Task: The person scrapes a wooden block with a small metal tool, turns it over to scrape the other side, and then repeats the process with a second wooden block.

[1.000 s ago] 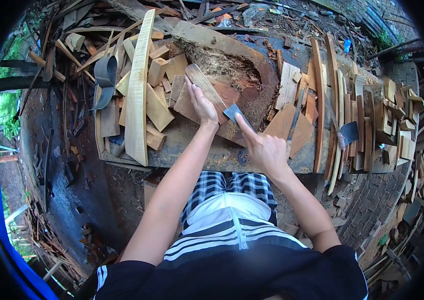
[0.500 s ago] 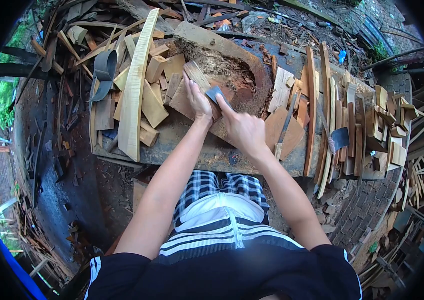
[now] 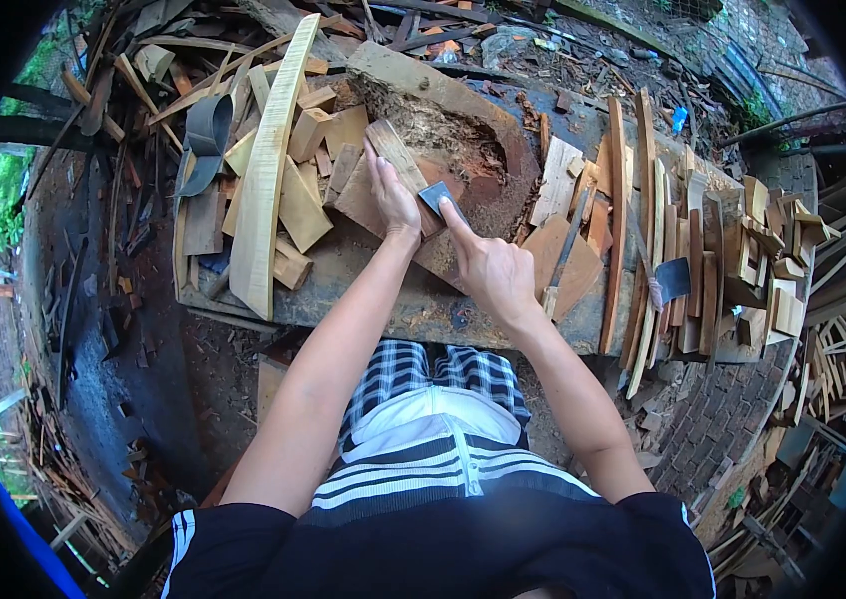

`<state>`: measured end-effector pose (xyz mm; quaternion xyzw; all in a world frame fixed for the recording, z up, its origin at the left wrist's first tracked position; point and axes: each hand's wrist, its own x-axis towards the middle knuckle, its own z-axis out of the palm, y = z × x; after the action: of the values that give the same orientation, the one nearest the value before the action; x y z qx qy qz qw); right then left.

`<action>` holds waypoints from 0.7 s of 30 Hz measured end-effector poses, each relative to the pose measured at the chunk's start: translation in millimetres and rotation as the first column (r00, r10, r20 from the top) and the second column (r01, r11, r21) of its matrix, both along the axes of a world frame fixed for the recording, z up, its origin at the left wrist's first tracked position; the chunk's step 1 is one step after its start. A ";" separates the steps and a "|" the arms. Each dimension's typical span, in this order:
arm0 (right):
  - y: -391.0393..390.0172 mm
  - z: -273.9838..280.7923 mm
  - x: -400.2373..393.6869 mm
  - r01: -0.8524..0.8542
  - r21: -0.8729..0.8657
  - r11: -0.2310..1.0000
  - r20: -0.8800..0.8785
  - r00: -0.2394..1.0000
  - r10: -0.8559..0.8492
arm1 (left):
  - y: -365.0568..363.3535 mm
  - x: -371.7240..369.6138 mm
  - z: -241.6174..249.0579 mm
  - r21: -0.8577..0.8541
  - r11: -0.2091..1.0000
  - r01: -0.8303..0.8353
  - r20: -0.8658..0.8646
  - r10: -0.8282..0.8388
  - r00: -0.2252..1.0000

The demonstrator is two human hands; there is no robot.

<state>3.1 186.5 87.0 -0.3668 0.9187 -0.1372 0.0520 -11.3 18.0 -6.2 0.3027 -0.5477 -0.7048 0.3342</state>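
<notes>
A small wooden block stands tilted on a larger wood piece at the middle of the bench. My left hand lies along the block's left side, its fingers wrapped against it. In my right hand is a small dark grey square, which looks like sandpaper, pinched with the index finger stretched over it. The square is at the block's right edge. Behind the block lies a big hollowed slab with rotten wood inside.
A long pale curved board and wood offcuts lie on the left. To the right are a long blade with a handle, upright curved strips, another grey sheet and stacked wood pieces.
My right hand and the grey square have shifted slightly right along the block's edge. My left hand stays on the block. The whole view has moved a little.
</notes>
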 end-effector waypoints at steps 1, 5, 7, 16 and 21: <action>3.8 0.9 2.1 -0.006 0.005 1.000 0.012 1.000 0.006 | 1.0 0.3 2.0 0.006 1.000 0.004 -0.021 -0.004 1.000; 26.8 25.9 19.1 -0.022 0.153 0.988 0.146 0.989 0.000 | 1.3 -1.2 2.1 0.010 1.000 -0.002 -0.054 0.002 0.999; 21.1 24.9 16.7 -0.021 0.139 0.990 0.127 0.992 0.003 | 2.1 0.7 -2.8 -0.025 0.999 -0.033 -0.009 0.033 0.999; 23.1 25.8 10.4 -0.051 0.139 0.989 0.078 0.996 0.041 | 0.4 -4.6 -4.9 -0.047 0.998 -0.052 -0.005 0.052 0.999; -7.8 4.7 -4.4 -0.028 0.082 0.996 0.039 0.999 0.025 | 5.3 -0.1 15.6 0.086 0.996 -0.023 -0.001 0.023 1.000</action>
<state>-1.3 178.7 91.6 -0.3739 0.9175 -0.1051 0.0864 -11.5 23.4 9.4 0.3222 -0.5129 -0.7242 0.3295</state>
